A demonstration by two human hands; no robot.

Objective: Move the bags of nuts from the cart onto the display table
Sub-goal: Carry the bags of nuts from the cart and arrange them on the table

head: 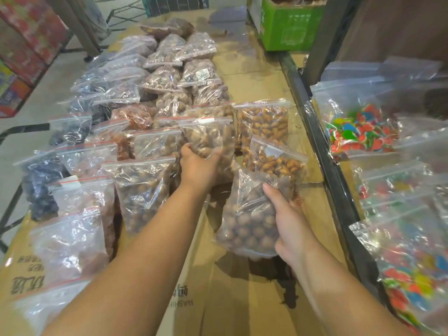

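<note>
Flattened brown cardboard (242, 299) covers a long display table (254, 76), where clear zip-top bags of nuts and dried fruit (167, 78) lie in overlapping rows running away from the camera. A person's left hand (198, 166) reaches forward and grips the lower end of a clear red-sealed bag of pale brown nuts (208, 137). Its fingers curl around the bag's underside. That bag sits in the near rows, just beside two clear bags of orange-brown almonds (263, 122). The right hand (291, 221) holds a clear bag of round brown nuts (249, 221) by its right edge, thumb pressed across the front and fingers hidden behind. This bag hangs tilted over the cardboard near the table's right side, its shadow falling beneath it. To the right, past the black metal rail of the cart (322, 146), clear bags of multicoloured candy (358, 132) lie stacked. A green cardboard box (288, 27) stands at the far end.
</note>
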